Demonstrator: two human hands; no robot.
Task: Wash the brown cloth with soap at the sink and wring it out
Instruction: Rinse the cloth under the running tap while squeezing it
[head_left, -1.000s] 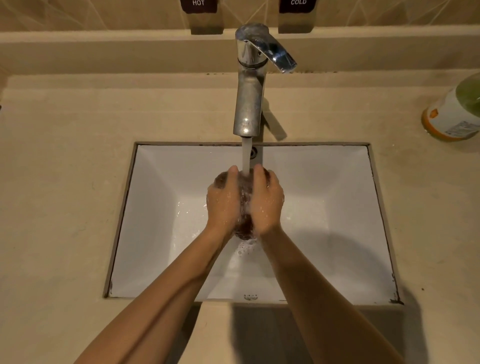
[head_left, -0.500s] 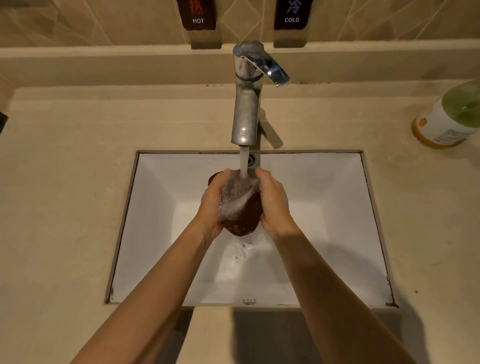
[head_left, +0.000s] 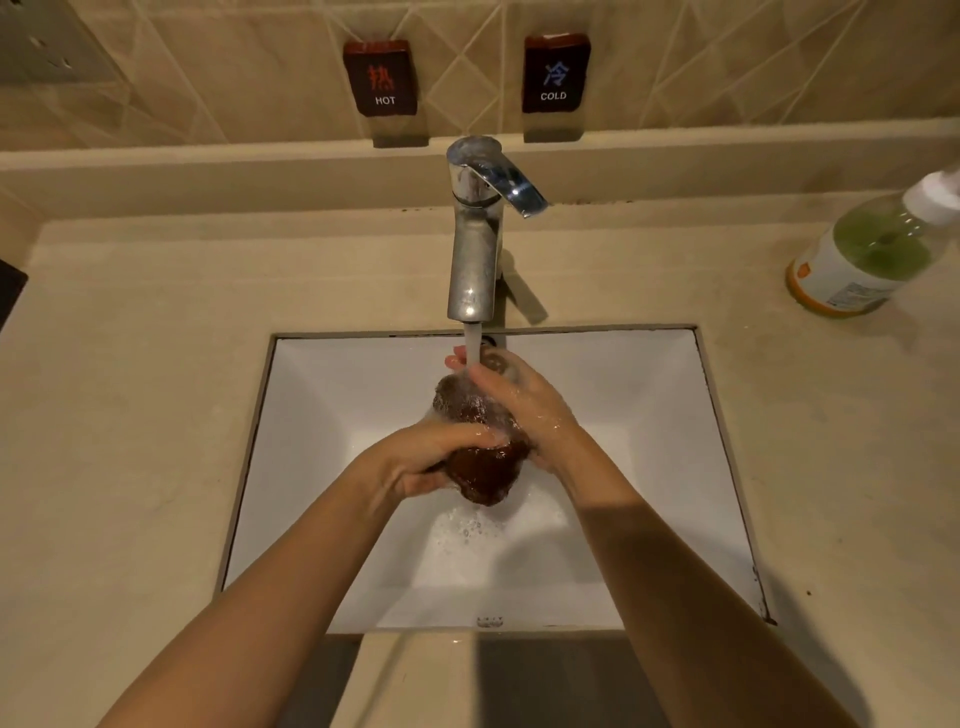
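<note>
The brown cloth (head_left: 485, 473) is a wet, bunched lump with suds on its upper part, held over the white sink (head_left: 322, 415) under the running tap. My left hand (head_left: 421, 460) grips its lower left side, fingers wrapped over the front. My right hand (head_left: 519, 405) covers its upper right side, fingers reaching up into the water stream. Both hands are wet and soapy. Foam lies on the basin floor below the cloth.
The chrome faucet (head_left: 475, 234) stands behind the basin, water running from its spout. A soap bottle (head_left: 865, 260) with green liquid sits on the beige counter (head_left: 130, 415) at the far right. HOT and COLD signs hang on the tiled wall.
My left hand has dropped lower and turned across the cloth's bottom, while my right hand has slid up over its top. The cloth now hangs lower and shows more. The camera has tilted upward.
</note>
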